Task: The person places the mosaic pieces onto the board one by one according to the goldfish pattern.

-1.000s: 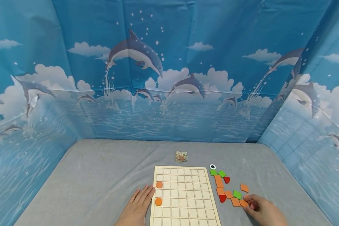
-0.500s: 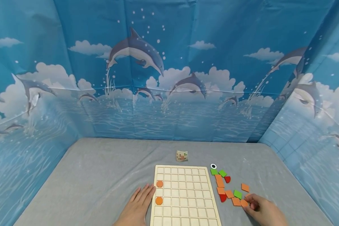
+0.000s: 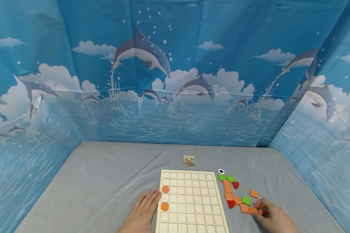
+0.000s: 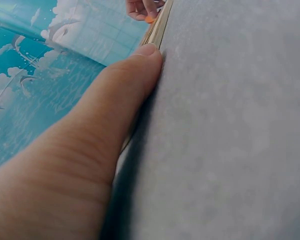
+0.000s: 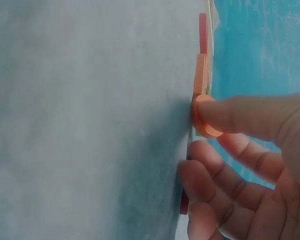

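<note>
My left hand (image 3: 143,212) lies with fingers extended on the grey cloth, fingertips at the left edge of the cream grid board (image 3: 188,208); its thumb shows large in the left wrist view. Two orange discs sit in the board's left column, an upper disc (image 3: 165,189) and a lower disc (image 3: 164,206). To the board's right, my right hand (image 3: 275,216) pinches an orange disc (image 5: 206,117) between thumb and index finger, the other fingers curled below it. Close by are an orange square tile (image 3: 244,208) and a green square tile (image 3: 246,200).
Several other tiles lie right of the board, among them an orange square (image 3: 254,193), a red quarter-round piece (image 3: 236,185) and a white ring-shaped piece with a black centre (image 3: 221,171). A small patterned card (image 3: 188,160) lies beyond the board. A dolphin-print curtain (image 3: 175,106) surrounds the table.
The head view has shifted slightly. Both hands keep almost the same place, the right one still at the orange disc among the tiles.
</note>
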Tool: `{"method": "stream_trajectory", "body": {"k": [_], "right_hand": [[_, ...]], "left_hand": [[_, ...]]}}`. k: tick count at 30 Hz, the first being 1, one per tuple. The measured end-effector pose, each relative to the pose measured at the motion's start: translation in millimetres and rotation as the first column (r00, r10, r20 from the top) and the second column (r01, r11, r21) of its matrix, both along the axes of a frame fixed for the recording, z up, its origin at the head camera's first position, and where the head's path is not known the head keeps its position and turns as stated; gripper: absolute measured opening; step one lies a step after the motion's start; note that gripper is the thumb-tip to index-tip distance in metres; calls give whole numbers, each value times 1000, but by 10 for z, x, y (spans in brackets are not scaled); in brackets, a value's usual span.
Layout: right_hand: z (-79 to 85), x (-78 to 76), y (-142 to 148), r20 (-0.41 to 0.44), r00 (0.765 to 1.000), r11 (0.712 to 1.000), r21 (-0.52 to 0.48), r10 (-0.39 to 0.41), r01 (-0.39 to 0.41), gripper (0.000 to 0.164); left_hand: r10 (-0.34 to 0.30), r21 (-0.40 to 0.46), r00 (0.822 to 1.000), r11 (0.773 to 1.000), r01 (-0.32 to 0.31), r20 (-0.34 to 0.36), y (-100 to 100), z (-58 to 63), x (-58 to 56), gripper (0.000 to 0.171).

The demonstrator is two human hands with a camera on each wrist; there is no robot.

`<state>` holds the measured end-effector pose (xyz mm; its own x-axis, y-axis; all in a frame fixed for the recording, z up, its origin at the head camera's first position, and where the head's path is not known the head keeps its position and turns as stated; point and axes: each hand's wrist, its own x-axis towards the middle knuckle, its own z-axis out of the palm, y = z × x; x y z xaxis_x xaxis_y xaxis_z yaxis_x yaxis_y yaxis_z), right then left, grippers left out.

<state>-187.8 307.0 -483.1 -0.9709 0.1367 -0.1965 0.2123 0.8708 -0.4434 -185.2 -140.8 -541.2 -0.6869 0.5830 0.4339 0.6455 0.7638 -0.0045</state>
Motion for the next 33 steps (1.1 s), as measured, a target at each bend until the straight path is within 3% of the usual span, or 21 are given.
{"method": "stream_trajectory", "body": {"k": [11,23,28,33], "right_hand": [[16,45,-18,-6,1000,1000,-9,16,-16,28],[180,97,-333,-118,992,998,-17,51,-53,23],[188,108,-510,-237,961,981,-97,144,-171,16],[203,105,-660,-313,916,917,-226,250,-328,15]], "left_hand": [[0,3,1000,1000,0,25,15,13,7,119],[3,-2,1000,1000,-4,-13,10,13,-5,121],[-3,-7,999,1000,2,-45,3,2,-13,122],[-6,-6,999,1000,5,-41,2,-1,-11,121]]}}
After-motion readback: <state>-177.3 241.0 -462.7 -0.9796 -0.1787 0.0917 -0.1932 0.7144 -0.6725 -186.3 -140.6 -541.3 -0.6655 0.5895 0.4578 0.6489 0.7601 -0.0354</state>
